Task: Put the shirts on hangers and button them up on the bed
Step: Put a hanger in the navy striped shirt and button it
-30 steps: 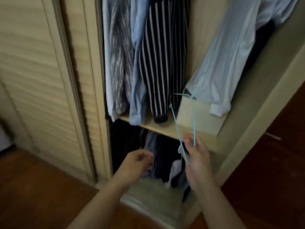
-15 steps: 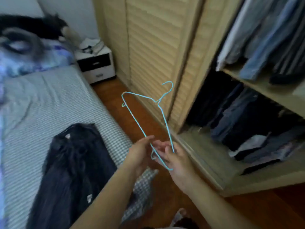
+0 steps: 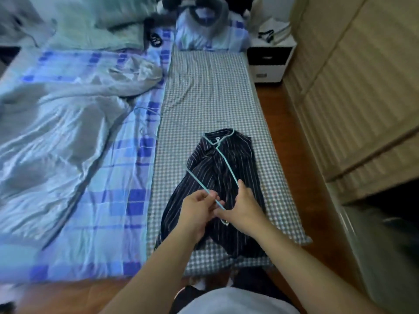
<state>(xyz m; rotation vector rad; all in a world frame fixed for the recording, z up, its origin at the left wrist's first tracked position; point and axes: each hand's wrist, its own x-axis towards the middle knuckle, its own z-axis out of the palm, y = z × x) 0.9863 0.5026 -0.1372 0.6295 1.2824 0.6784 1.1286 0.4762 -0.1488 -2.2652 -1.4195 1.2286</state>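
A dark striped shirt (image 3: pixel 240 159) lies crumpled on the checked mattress (image 3: pixel 204 91), collar toward the far end. Above it I hold a thin light-blue wire hanger (image 3: pixel 223 158), hook pointing away over the collar. My left hand (image 3: pixel 199 209) pinches the hanger's lower bar near its corner. My right hand (image 3: pixel 243 205) grips the other arm of the hanger just beside it. Both hands hover over the shirt's middle.
A rumpled blue checked duvet (image 3: pixel 74 143) covers the left part of the bed. Pillows and a soft toy (image 3: pixel 204 14) lie at the head. A white nightstand (image 3: pixel 269 60) stands at the far right, a slatted wardrobe door (image 3: pixel 353 87) along the right, wooden floor (image 3: pixel 292 155) between.
I have turned from the wardrobe to the bed, carrying the hanger. My left hand has joined the right on it, and the hanger is now over the striped shirt.
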